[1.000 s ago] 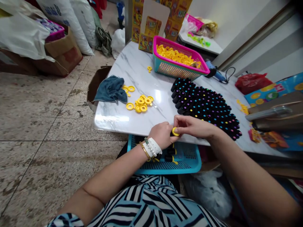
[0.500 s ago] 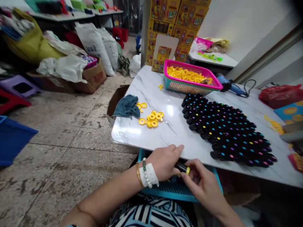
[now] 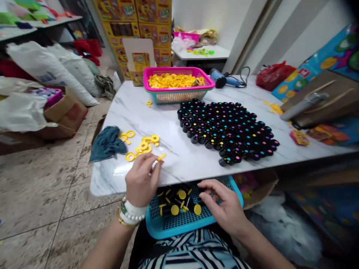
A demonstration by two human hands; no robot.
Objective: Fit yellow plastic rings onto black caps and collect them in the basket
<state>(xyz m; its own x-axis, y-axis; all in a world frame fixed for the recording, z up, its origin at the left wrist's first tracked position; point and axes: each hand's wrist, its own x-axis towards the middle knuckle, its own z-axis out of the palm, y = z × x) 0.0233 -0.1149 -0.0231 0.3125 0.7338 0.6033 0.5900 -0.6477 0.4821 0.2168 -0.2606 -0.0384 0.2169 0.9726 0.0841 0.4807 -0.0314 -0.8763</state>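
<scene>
My left hand (image 3: 142, 179) is over the table's front edge, pinching a small yellow plastic piece (image 3: 162, 157) between thumb and fingers. Beside it on the tabletop lie several loose yellow ring pieces (image 3: 144, 145). A light-blue mesh basket (image 3: 193, 225) sits on my lap, partly under the table. In it are several black tubes with yellow round ends (image 3: 174, 210). Over the basket's right side is my right hand (image 3: 224, 205), thumb and forefinger apart, with no held thing visible. Upright black tubes with coloured dots (image 3: 230, 127) stand packed together on the table.
A pink basket (image 3: 179, 89) full of yellow pieces stands at the back of the white table (image 3: 165, 121). A blue cloth (image 3: 108, 144) lies at the left edge. Farther right are a blue corded tool (image 3: 234, 80) and a red bag (image 3: 274, 76). Printed boxes (image 3: 154, 31) rise behind.
My left hand has left the black tube, moved up onto the table and taken a yellow piece. The tube is gone from between my hands. The view has swung right.
</scene>
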